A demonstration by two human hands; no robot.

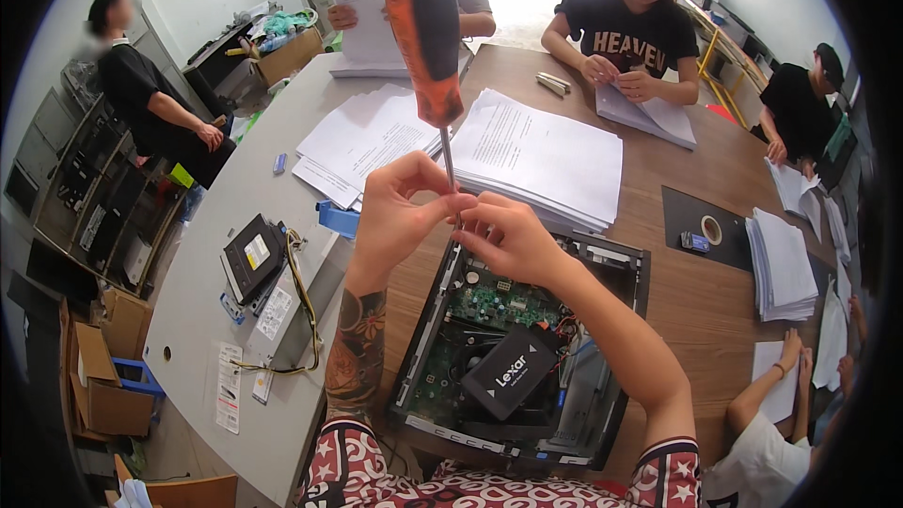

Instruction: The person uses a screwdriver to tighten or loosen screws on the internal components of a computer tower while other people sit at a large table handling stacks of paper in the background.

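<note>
A screwdriver (423, 38) with an orange and black handle stands upright, handle on top, above the far edge of an opened desktop computer case (602, 442). My left hand (395, 216) pinches its metal shaft between thumb and fingers. At the tip, the fingers of my right hand (513, 240) are pinched together; whatever they hold is too small or hidden to name. Inside the case lies a green circuit board (489, 301). A black solid-state drive (510, 372) rests over the case's lower middle, with thin coloured wires behind it.
Left of the case are a metal power supply (277, 315) with cables and a black optical drive (254, 259). Paper stacks (546, 150) lie beyond my hands. A tape roll (712, 230) sits on a black mat at right. Several people handle papers around the table.
</note>
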